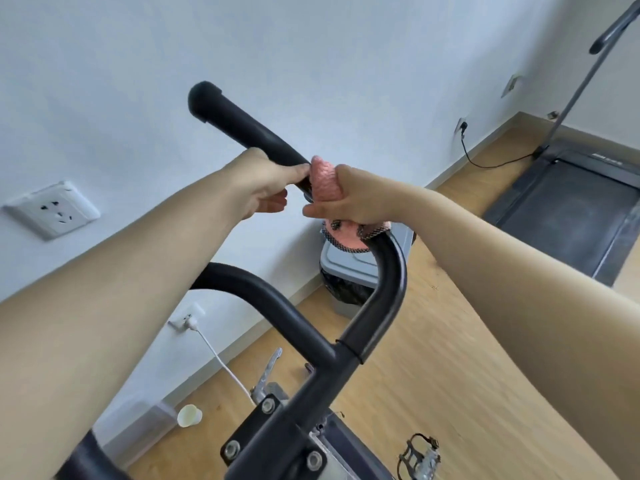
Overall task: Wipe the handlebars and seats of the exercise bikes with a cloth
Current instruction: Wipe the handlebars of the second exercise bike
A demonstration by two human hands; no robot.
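Wall [311, 46]: pale, fills the upper and left part of the view; a white socket plate [52, 209] sits on it at the left, and a plugged-in white cable [221, 362] hangs from a lower socket.
Floor [450, 341]: light wood boards, running along the wall's base.
Treadmill [561, 209]: dark deck lying on the floor at the right edge, its grey upright rising toward the top right corner; a black cord runs from it to a wall socket.
Handlebar [242, 126]: black tube of the exercise bike, rising from a bolted clamp at the bottom centre, bending up on the right side, then reaching left to a capped upper end.
Bin [349, 271]: grey, lined with a black bag, standing on the floor against the wall, behind the handlebar's bend.
Left hand [263, 185]: closed around the upper handlebar just left of the cloth, thumb laid along the tube, fingers curled under it.
Right hand [349, 199]: fingers clamped around the cloth and the tube beneath it, just beside the left hand, nearly touching.
Cloth [323, 178]: pink, wrapped round the handlebar inside the right hand's grip, one bunched end showing above the fist, a darker-edged corner hanging below it.
Pedal [419, 455]: metal, near the bottom edge, over the floor.
Cup [188, 415]: small, pale, lying tipped on the floor near the wall's base.
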